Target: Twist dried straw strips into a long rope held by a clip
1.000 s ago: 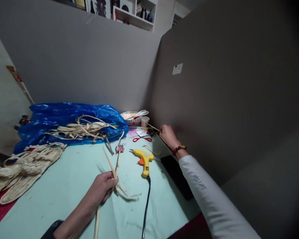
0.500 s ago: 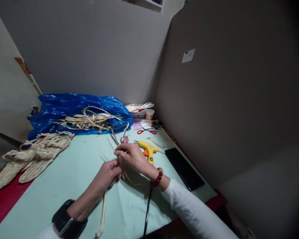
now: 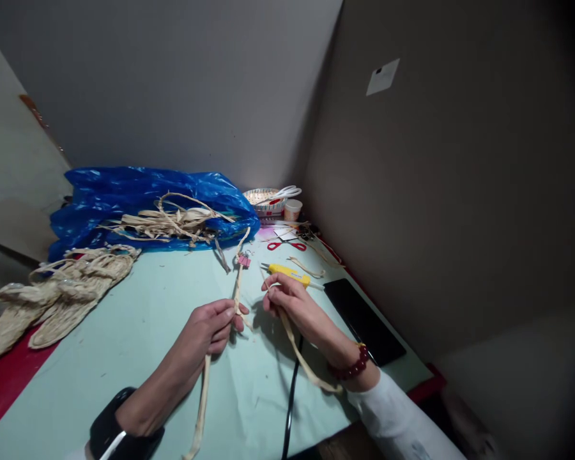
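Note:
My left hand [image 3: 209,329] pinches a pale dried-fibre strand [image 3: 239,285] between thumb and fingers. Its upper end runs to a pink binder clip [image 3: 244,260] on the table, and a long pale tail [image 3: 202,402] hangs below the hand. To the right, my right hand [image 3: 299,313] is closed on a separate fibre strip [image 3: 301,359], which trails down toward the wrist. Just behind that hand lies a yellow glue gun [image 3: 287,275], its grip hidden by the fingers.
A blue plastic bag [image 3: 96,204] with loose fibre strips [image 3: 177,223] lies at the back. Woven sandals [image 3: 84,294] rest at left. Red-handled scissors [image 3: 286,246], a basket [image 3: 261,198] and a cup [image 3: 292,209] stand farther back. A black phone-like slab [image 3: 361,319] and a black cable [image 3: 291,409] lie right.
My hands have separated: the right has moved right with its fibre strip, while the left keeps its pinch on the strand. The binder clip now shows fully. The view has shifted slightly.

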The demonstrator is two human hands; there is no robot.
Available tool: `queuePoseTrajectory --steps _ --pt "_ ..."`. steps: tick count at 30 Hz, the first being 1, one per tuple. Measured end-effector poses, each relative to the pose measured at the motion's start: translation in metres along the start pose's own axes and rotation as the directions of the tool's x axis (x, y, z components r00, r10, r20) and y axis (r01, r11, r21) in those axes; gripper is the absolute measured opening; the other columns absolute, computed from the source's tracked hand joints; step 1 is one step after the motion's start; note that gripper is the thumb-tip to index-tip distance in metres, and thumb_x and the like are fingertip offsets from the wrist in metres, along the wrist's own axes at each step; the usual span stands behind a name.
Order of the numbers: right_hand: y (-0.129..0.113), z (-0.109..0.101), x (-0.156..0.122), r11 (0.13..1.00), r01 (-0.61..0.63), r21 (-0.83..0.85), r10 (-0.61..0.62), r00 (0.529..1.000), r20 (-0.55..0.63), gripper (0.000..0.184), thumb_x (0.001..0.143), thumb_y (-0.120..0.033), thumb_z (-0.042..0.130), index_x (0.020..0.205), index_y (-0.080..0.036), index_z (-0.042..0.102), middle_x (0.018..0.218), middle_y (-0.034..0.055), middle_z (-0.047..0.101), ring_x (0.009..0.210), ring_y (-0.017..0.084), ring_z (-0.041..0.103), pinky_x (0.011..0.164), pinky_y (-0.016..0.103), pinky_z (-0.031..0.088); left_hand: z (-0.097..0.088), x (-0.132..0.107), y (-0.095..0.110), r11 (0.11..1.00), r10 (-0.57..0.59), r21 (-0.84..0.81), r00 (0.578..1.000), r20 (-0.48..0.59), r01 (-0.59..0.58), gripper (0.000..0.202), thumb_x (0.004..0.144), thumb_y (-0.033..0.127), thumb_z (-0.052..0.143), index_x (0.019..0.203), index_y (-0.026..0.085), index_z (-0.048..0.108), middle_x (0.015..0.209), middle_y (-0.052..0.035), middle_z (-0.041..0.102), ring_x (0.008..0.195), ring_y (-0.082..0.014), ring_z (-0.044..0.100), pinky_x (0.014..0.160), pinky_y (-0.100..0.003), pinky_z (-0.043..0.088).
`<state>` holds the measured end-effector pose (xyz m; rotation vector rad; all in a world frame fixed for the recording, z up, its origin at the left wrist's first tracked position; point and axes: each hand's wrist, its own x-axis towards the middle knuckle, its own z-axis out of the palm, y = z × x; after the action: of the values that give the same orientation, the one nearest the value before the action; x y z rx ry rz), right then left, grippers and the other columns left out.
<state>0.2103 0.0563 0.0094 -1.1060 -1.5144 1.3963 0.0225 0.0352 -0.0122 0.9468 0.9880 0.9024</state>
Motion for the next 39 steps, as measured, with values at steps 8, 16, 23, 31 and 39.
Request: queuePoseTrajectory --steps 8,16,23,31,39 --pt "0.002 0.006 -0.004 0.883 0.106 -0.457 -0.129 0.991 -0.018 0.026 0.093 -0.024 0.037 0.075 -0.018 0.055 0.061 -0.0026 0.048 0.060 0.012 0.046 0.060 0.023 0.033 0.000 -0.002 0.002 1.000 -0.002 0.002 1.000 -0.005 0.002 0.027 0.078 0.028 0.062 0.099 0.011 0.058 0.069 -0.0008 0.059 0.043 -0.0001 0.017 0.039 -0.016 0.008" --pt "0.010 0.014 -0.011 0.756 0.121 -0.644 -0.126 0.991 0.038 0.021 0.085 -0.009 0.041 0.080 -0.017 0.059 0.075 0.0033 0.064 0.069 0.013 0.054 0.062 0.024 0.033 0.003 -0.002 0.001 1.000 0.016 0.002 1.000 0.005 -0.016 0.031 0.080 0.031 0.062 0.105 0.015 0.055 0.075 -0.0026 0.062 0.043 -0.0009 0.019 0.040 -0.017 0.012" --pt "0.005 0.020 -0.019 0.674 0.098 -0.732 -0.044 0.995 0.093 0.023 0.093 -0.023 0.038 0.086 -0.018 0.059 0.061 0.0006 0.054 0.051 0.011 0.041 0.054 0.024 0.026 0.009 -0.003 0.001 0.999 0.024 0.021 1.000 0.009 -0.024 0.034 0.082 0.032 0.062 0.111 0.017 0.052 0.074 -0.0016 0.060 0.045 -0.0021 0.023 0.041 -0.017 0.015" --pt "0.009 0.021 -0.015 0.578 0.031 -0.815 0.017 0.999 0.050 0.020 0.090 -0.022 0.042 0.080 -0.016 0.058 0.054 -0.0005 0.046 0.045 0.010 0.032 0.050 0.026 0.021 0.010 -0.002 -0.002 0.999 -0.018 0.033 0.999 -0.038 0.019 0.038 0.083 0.030 0.061 0.119 0.019 0.051 0.069 -0.0009 0.060 0.045 -0.0025 0.023 0.041 -0.018 0.015" --pt "0.005 0.017 -0.015 0.800 0.157 -0.580 -0.087 0.985 0.146 0.026 0.091 -0.016 0.043 0.073 -0.016 0.061 0.064 -0.0017 0.058 0.057 0.008 0.046 0.059 0.023 0.028 0.007 -0.002 -0.004 0.997 -0.057 0.048 0.998 -0.014 0.057 0.042 0.083 0.027 0.060 0.123 0.018 0.051 0.068 -0.0014 0.060 0.046 -0.0033 0.025 0.041 -0.017 0.016"
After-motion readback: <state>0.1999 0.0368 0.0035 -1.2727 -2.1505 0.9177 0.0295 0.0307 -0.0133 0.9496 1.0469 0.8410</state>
